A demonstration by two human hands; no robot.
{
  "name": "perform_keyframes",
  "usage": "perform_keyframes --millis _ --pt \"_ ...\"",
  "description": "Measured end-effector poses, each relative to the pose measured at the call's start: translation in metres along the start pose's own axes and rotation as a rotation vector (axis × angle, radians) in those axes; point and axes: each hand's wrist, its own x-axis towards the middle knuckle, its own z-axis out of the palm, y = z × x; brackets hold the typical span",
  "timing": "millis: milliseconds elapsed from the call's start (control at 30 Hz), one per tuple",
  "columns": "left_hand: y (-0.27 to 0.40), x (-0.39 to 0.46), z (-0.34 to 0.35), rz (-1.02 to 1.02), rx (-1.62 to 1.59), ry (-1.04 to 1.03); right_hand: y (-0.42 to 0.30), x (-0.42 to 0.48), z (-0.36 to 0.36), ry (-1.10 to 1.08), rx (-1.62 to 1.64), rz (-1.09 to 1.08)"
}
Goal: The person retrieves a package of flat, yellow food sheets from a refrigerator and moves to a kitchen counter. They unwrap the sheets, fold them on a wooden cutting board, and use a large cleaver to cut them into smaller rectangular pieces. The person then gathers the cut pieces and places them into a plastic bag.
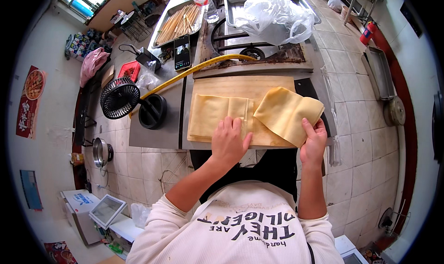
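Note:
A wooden cutting board (242, 83) lies on the metal counter in front of me. On its left part is a stack of folded yellow sheets, seemingly tofu skin (211, 113); the fingers of my left hand (230, 139) rest on the stack's lower right part. My right hand (314, 140) pinches the lower right edge of another folded yellow sheet (289, 113), thumb on top. That sheet sits tilted over the right side of the board. The fingertips under it are partly hidden.
A black-bladed tool, perhaps a cleaver (305, 87), lies right of the board. Left are a small black fan (121, 97) and a yellow hose (194, 69). Beyond stand a gas stove (253, 68), a phone (182, 52), a tray of wooden skewers (178, 24), a plastic bottle (210, 12) and plastic bags (277, 19).

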Motion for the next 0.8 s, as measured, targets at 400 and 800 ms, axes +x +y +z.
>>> perform_keyframes --millis 400,800 --pt "0.003 0.012 0.008 -0.08 0.165 -0.063 -0.007 0.0 0.0 0.019 -0.005 0.033" --pt "0.008 0.021 -0.008 -0.077 0.039 0.102 0.0 0.003 -0.008 -0.015 0.025 0.022"
